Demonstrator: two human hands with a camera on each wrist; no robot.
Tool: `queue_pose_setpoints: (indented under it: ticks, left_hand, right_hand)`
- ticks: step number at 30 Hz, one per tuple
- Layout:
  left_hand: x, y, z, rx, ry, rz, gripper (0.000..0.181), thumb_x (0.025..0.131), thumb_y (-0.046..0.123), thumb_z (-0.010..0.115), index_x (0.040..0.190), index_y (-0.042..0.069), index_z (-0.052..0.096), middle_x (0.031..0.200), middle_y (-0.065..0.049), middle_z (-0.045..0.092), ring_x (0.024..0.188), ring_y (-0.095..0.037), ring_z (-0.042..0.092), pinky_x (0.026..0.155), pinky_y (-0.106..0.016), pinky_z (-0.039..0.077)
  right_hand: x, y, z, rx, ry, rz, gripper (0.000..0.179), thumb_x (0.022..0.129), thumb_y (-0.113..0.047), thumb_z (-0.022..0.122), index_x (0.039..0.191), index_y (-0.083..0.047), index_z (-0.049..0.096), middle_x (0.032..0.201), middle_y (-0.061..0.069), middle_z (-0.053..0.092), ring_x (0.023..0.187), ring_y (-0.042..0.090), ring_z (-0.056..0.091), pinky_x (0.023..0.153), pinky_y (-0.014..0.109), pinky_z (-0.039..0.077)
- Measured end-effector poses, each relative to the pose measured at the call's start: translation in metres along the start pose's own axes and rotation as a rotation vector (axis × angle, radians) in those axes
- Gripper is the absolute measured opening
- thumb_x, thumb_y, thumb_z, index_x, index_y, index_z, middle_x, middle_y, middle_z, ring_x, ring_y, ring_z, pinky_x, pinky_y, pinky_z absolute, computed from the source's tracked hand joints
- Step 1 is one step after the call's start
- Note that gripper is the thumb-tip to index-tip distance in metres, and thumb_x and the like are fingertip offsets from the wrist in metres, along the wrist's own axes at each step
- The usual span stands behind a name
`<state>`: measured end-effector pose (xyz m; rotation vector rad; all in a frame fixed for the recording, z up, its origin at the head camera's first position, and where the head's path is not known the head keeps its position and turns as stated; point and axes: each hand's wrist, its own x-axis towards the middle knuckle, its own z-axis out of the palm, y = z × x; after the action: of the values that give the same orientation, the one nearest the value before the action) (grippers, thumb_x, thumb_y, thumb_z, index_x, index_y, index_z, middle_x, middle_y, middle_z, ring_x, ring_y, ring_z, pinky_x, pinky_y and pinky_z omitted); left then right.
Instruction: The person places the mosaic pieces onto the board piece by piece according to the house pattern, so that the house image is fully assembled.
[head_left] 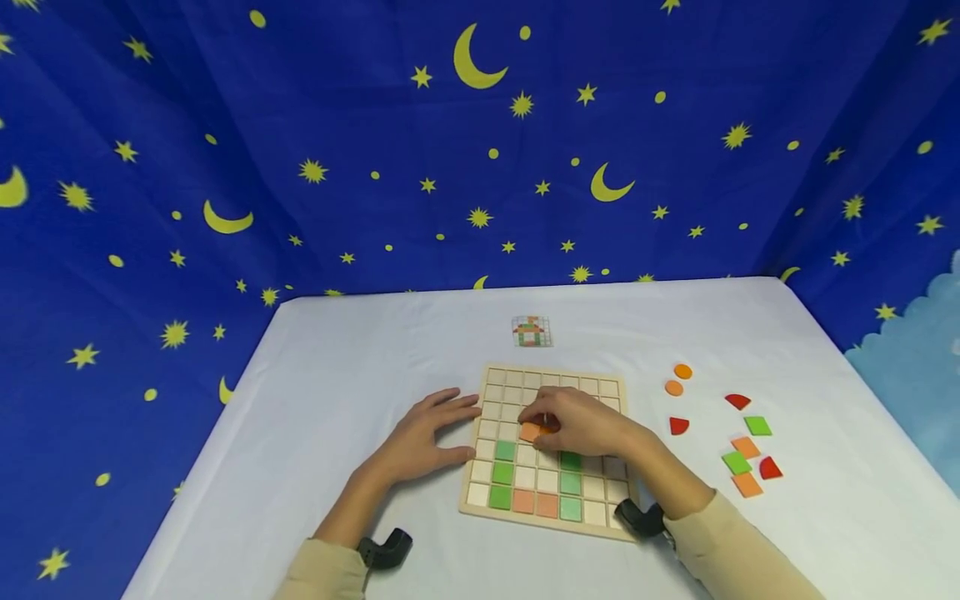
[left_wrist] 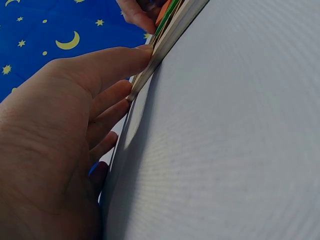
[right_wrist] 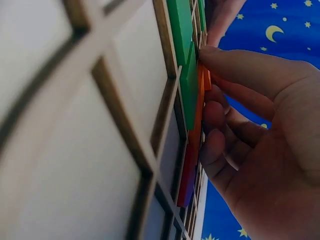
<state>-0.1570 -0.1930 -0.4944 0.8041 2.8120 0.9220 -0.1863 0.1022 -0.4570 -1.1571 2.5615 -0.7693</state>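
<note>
A wooden grid board [head_left: 555,525] lies on the white table with square tiles set in it. Green tiles [head_left: 501,473] form a column at its left, more green tiles [head_left: 571,484] one at its right, and orange tiles [head_left: 536,503] sit along the near row. Over the middle of the board, my right hand [head_left: 581,423] pinches an orange tile [right_wrist: 200,95] between thumb and fingers. Another orange tile [head_left: 529,432] shows beside the fingertips. A red piece [right_wrist: 187,175] stands in the board beneath that hand. With fingers extended, my left hand [head_left: 420,440] touches the board's left edge.
A small pattern card [head_left: 532,331] lies beyond the board. To the right are loose pieces: orange discs [head_left: 682,372], red quarter-circles [head_left: 678,426], green squares [head_left: 757,426] and orange squares [head_left: 746,447]. Blue cloth with moons and stars [head_left: 480,150] hangs behind the table.
</note>
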Motion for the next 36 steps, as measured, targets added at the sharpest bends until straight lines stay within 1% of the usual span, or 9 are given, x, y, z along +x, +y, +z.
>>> queue_pose_setpoints:
  ticks: [5, 12, 19, 23, 27, 31, 36]
  left_hand:
    - [0.000, 0.000, 0.000, -0.005, 0.003, 0.006, 0.060, 0.082, 0.049, 0.072, 0.136, 0.029, 0.057, 0.146, 0.017, 0.041, 0.140, -0.013, 0.024, 0.108, -0.049, 0.026]
    - [0.002, 0.000, 0.002, 0.003, 0.004, 0.018, 0.061, 0.082, 0.051, 0.072, 0.136, 0.029, 0.056, 0.146, 0.018, 0.041, 0.140, -0.013, 0.024, 0.109, -0.048, 0.026]
    - [0.004, 0.002, 0.003, -0.003, -0.001, 0.025, 0.061, 0.081, 0.050, 0.072, 0.136, 0.028, 0.057, 0.146, 0.017, 0.042, 0.140, -0.014, 0.024, 0.109, -0.048, 0.026]
    - [0.004, 0.003, 0.002, -0.007, 0.004, 0.021, 0.061, 0.081, 0.049, 0.073, 0.136, 0.028, 0.057, 0.146, 0.016, 0.042, 0.140, -0.013, 0.024, 0.108, -0.049, 0.026]
    - [0.005, 0.003, 0.003, -0.003, 0.007, 0.023, 0.061, 0.081, 0.049, 0.073, 0.136, 0.027, 0.057, 0.145, 0.016, 0.043, 0.140, -0.012, 0.024, 0.109, -0.048, 0.025]
    - [0.005, 0.003, 0.004, -0.002, 0.004, 0.029, 0.061, 0.081, 0.050, 0.072, 0.136, 0.027, 0.057, 0.146, 0.016, 0.042, 0.140, -0.012, 0.023, 0.109, -0.047, 0.025]
    - [0.002, 0.001, 0.004, -0.007, 0.010, 0.008, 0.061, 0.081, 0.048, 0.073, 0.136, 0.028, 0.057, 0.145, 0.017, 0.042, 0.140, -0.013, 0.024, 0.109, -0.050, 0.025]
  right_hand:
    - [0.000, 0.000, 0.001, 0.000, -0.001, -0.022, 0.031, 0.085, -0.022, 0.073, 0.116, -0.018, 0.072, 0.094, -0.009, 0.058, 0.076, 0.012, 0.052, 0.065, 0.026, 0.045]
    - [-0.003, 0.000, 0.000, -0.002, 0.017, -0.028, 0.032, 0.084, -0.021, 0.074, 0.115, -0.016, 0.072, 0.093, -0.007, 0.059, 0.075, 0.012, 0.053, 0.064, 0.025, 0.045]
    - [-0.010, 0.002, -0.005, -0.018, 0.027, -0.003, 0.031, 0.085, -0.022, 0.074, 0.115, -0.016, 0.072, 0.096, -0.008, 0.061, 0.078, 0.010, 0.055, 0.069, 0.026, 0.047]
    - [-0.017, 0.004, -0.011, 0.004, 0.058, 0.002, 0.029, 0.088, -0.021, 0.070, 0.116, -0.013, 0.071, 0.099, -0.006, 0.065, 0.085, 0.010, 0.059, 0.074, 0.029, 0.049]
    - [-0.029, 0.009, -0.017, 0.025, 0.082, 0.017, 0.028, 0.091, -0.019, 0.067, 0.117, -0.010, 0.070, 0.103, -0.006, 0.067, 0.089, 0.007, 0.059, 0.079, 0.032, 0.050]
    - [-0.042, 0.018, -0.019, 0.041, 0.106, 0.046, 0.027, 0.090, -0.019, 0.068, 0.116, -0.011, 0.071, 0.102, -0.008, 0.067, 0.084, 0.006, 0.057, 0.075, 0.030, 0.049]
    - [-0.057, 0.029, -0.019, 0.054, 0.115, 0.081, 0.027, 0.091, -0.020, 0.067, 0.117, -0.014, 0.070, 0.106, -0.009, 0.066, 0.084, 0.006, 0.056, 0.073, 0.029, 0.048]
